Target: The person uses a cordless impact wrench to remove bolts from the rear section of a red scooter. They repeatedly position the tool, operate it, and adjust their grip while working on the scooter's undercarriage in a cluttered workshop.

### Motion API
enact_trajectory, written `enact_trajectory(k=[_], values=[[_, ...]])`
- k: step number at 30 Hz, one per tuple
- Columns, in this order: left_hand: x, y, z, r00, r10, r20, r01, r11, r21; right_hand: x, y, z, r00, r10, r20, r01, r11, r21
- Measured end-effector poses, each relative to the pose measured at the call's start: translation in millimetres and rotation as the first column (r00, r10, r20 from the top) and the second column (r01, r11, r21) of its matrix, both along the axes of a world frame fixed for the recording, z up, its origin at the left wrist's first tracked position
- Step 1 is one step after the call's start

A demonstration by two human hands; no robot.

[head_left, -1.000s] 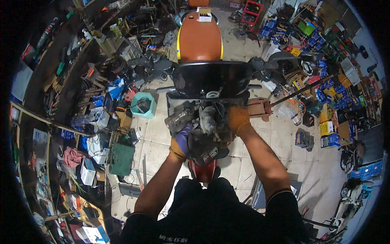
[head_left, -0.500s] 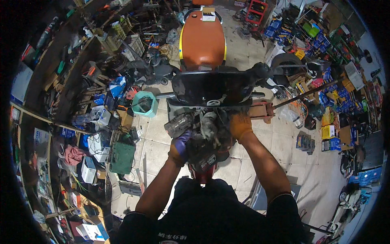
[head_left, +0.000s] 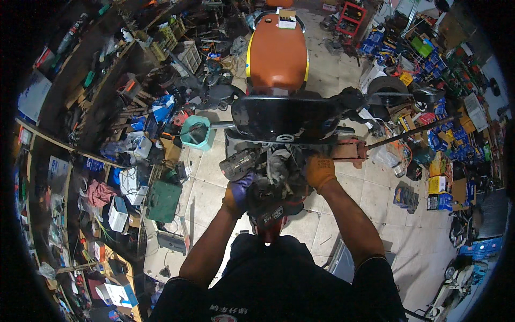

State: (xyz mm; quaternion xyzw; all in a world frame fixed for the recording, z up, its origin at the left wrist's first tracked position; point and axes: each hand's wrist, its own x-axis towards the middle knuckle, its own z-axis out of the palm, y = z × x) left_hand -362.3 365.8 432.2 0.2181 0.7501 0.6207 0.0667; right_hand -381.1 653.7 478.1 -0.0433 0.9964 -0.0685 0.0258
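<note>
View shifted; left hand (head_left: 238,195) grips power tool (head_left: 240,165) (axis rightward); right hand (head_left: 321,171): grip unclear

Pale tiled floor (head_left: 348,206) carries a turquoise bucket (head_left: 205,145) and a red jack (head_left: 350,151)

White lettering (head_left: 229,310) is crossing the black shirt (head_left: 289,287), pale print (head_left: 275,213) is marking the battery pack (head_left: 264,219), dark print (head_left: 323,163) is showing on the orange glove (head_left: 320,172), and an oval emblem (head_left: 285,138) is sitting on the black panel (head_left: 284,118).
</note>
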Motion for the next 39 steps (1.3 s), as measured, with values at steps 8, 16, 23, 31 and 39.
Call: enact_trajectory(k=[8, 16, 23, 31, 39], values=[[-7.6, -0.1, -4.8, 0.995, 0.059, 0.076, -0.057, 0.998, -0.029, 2.4, 12.0, -35.9, 0.985, 0.047, -0.168, -0.038, 0.998, 0.054], [-5.6, 2.4, 5.7, 0.999, 0.016, -0.051, -0.017, 0.999, -0.028, 2.4, 4.0, -17.0, 0.999, 0.031, -0.04, -0.029, 0.998, 0.059], [-7.7, -5.4, -2.6, 0.936, 0.035, 0.349, -0.102, 0.979, 0.176, -0.6, 3.4, -18.7, 0.992, 0.053, -0.11, -0.045, 0.996, 0.073], [-6.2, -1.1, 14.4, 0.882, -0.003, 0.472, -0.111, 0.971, 0.213, -4.1, -1.2, 4.2, 1.0, 0.003, 0.015, -0.005, 0.995, 0.1], [-6.7, 0.3, -2.3, 0.825, 0.023, 0.565, -0.215, 0.936, 0.277, 23.5, 47.9, 10.0, 0.993, 0.095, -0.073, -0.086, 0.99, 0.112]])
